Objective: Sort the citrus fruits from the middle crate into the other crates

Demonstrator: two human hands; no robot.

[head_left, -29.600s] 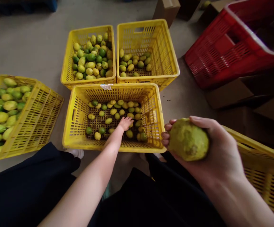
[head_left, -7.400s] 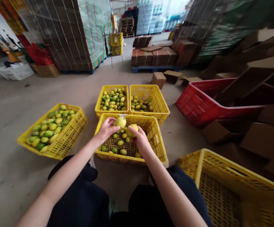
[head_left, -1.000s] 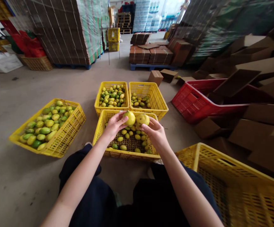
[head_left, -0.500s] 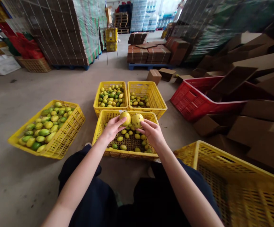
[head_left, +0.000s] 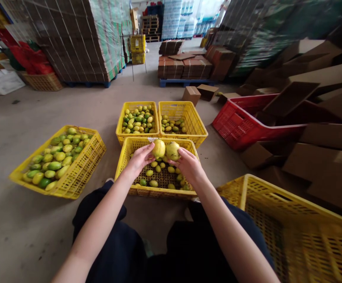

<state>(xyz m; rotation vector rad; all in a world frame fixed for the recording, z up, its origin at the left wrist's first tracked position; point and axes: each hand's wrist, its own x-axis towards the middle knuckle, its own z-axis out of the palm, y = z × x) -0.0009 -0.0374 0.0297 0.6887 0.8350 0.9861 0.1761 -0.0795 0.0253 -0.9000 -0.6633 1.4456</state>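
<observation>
My left hand (head_left: 139, 160) is closed around a yellow lemon (head_left: 159, 148), thumb and fingers on its left side. In my right hand (head_left: 190, 164) is a second lemon (head_left: 173, 151), greener and marked with dark spots. The two lemons are held up side by side, almost touching. Both hands are above the front yellow crate (head_left: 161, 192), where loose lemons lie scattered over the slatted bottom. Part of that crate's far side is hidden behind the hands and fruit.
Behind it stand a fuller yellow crate (head_left: 137, 137) and a sparsely filled one (head_left: 199, 124). Another full crate (head_left: 89, 167) tilts at the left. A large yellow crate (head_left: 277, 196) is close on my right. Beyond are a red crate (head_left: 232, 124), loose cardboard boxes (head_left: 321, 161) and flattened cartons (head_left: 197, 68).
Both lemons have been turned in the fingers, so other sides of them show. The hands have stayed in nearly the same place above the crate.
</observation>
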